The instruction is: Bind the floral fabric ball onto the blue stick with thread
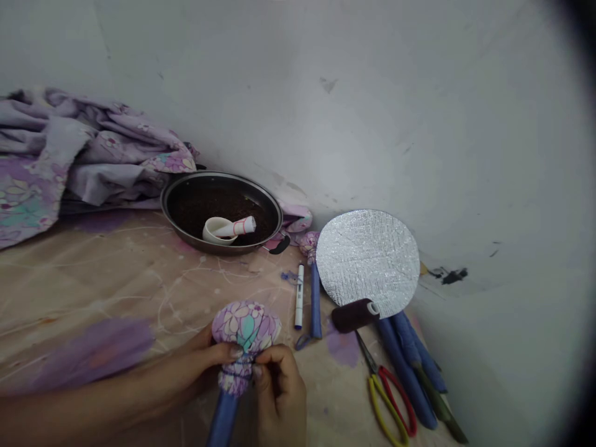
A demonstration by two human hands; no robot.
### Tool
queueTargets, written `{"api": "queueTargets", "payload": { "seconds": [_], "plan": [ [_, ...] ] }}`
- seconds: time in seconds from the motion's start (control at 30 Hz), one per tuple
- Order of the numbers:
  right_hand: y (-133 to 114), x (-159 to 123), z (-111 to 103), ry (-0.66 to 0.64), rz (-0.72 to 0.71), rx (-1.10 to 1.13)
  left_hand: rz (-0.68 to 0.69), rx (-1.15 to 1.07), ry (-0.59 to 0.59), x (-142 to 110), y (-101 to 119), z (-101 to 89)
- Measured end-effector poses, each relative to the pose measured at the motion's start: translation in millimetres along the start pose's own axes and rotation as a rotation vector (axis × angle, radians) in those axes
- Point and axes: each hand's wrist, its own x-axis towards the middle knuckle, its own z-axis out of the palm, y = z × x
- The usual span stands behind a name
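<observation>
A stick with a round, padded head of purple floral cloth [246, 326] and a blue wrapped handle [222, 419] is held upright, slightly tilted, at the lower middle. My left hand [205, 357] grips the head from the left, its thumb pressing on the cloth's neck. Dark thread [239, 359] is wound around that gathered neck. On the right side of the neck, my right hand [279, 385] is closed, thumb and forefinger pinching at the thread; any loose end is hidden in the fingers. Below the windings the cloth forms a ruffled collar.
To the right lie a dark thread spool [354, 315], scissors [388, 397], several blue-wrapped sticks [407, 366] and a silver foil disc [367, 261]. A marker [299, 298] lies beside another cloth-headed stick [315, 301]. Behind are a pan [181, 239] holding a white cup [216, 231] and piled floral fabric [102, 149].
</observation>
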Motion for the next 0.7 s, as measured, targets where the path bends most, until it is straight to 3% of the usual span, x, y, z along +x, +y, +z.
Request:
{"api": "queueTargets", "payload": {
  "seconds": [0.37, 0.7],
  "plan": [
    [0, 6, -2, 0.018, 0.084, 0.133, -0.044, 0.04, 0.006, -16, 22, 13.4],
    [-6, 15, -2, 0.004, 0.065, 0.178, -0.039, -0.039, -0.068, -6, 12, 5.4]
  ]
}}
